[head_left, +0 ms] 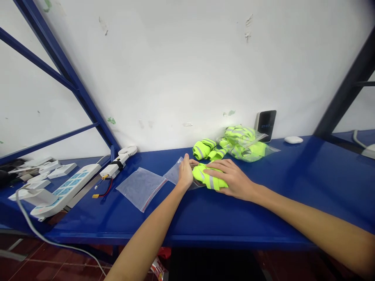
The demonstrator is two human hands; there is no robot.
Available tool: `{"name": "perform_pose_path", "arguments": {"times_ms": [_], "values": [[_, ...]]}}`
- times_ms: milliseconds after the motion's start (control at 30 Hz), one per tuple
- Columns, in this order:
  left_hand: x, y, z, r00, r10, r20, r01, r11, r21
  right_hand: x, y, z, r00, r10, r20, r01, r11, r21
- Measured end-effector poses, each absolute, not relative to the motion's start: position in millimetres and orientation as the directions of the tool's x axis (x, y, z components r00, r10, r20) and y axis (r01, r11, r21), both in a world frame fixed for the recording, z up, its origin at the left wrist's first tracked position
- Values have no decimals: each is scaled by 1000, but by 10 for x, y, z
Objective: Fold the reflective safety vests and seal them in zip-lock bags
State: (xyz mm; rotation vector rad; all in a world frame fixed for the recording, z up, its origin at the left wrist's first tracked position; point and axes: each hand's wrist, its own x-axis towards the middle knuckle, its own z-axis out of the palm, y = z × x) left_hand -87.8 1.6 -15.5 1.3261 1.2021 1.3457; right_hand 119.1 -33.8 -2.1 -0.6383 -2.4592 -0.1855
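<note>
A folded neon-yellow reflective vest or strap bundle (pixel 211 180) with grey stripes sits between my hands, low over the blue table. My right hand (pixel 233 180) is curled over its top and right side, gripping it. My left hand (pixel 186 171) closes around a clear zip bag (pixel 172 172) at the bundle's left end, thumb pointing up. Part of the plastic shows under the bundle; how far the bundle is inside the bag is hidden by my fingers. A second clear zip bag (pixel 141 188) with a red seal line lies flat to the left.
Behind my hands lie a rolled yellow reflective bundle (pixel 204 149) and bagged yellow bundles (pixel 244 144). A clock display (pixel 266 125) leans on the wall, near a white case (pixel 293 139). Leftward are a small fan (pixel 128 151), wired connectors (pixel 103 188) and a power strip (pixel 68 191).
</note>
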Motion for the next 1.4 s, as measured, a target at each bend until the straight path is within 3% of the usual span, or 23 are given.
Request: {"name": "perform_pose_path", "arguments": {"times_ms": [200,333,433,567,767,900,1033,1200,1400], "values": [[-894,-5,-124,-28,990,136,88,-133,987,1225,-389,60,-801,328,501,395,918,29],[-910,-36,-97,52,982,182,104,-186,977,1193,-421,106,-783,394,481,455,891,10],[-894,-128,-37,105,949,298,185,-313,932,1165,-415,126,-748,460,478,535,845,24],[-863,-281,51,303,850,430,402,-523,751,1140,-408,137,-711,518,476,605,795,38],[-987,-346,155,521,711,472,510,-703,496,1149,-385,103,-655,553,515,628,777,-35],[-1188,-329,219,565,717,408,675,-687,271,1180,-342,96,-619,580,529,621,774,-123],[-1264,-300,176,564,749,348,758,-637,143,1197,-305,107,-569,623,537,636,747,-193],[-1183,-259,87,544,752,371,785,-613,90,1189,-324,113,-570,609,552,611,763,-211],[-1195,-245,80,532,740,413,756,-634,163,1162,-405,126,-585,594,552,501,800,-330]]}}
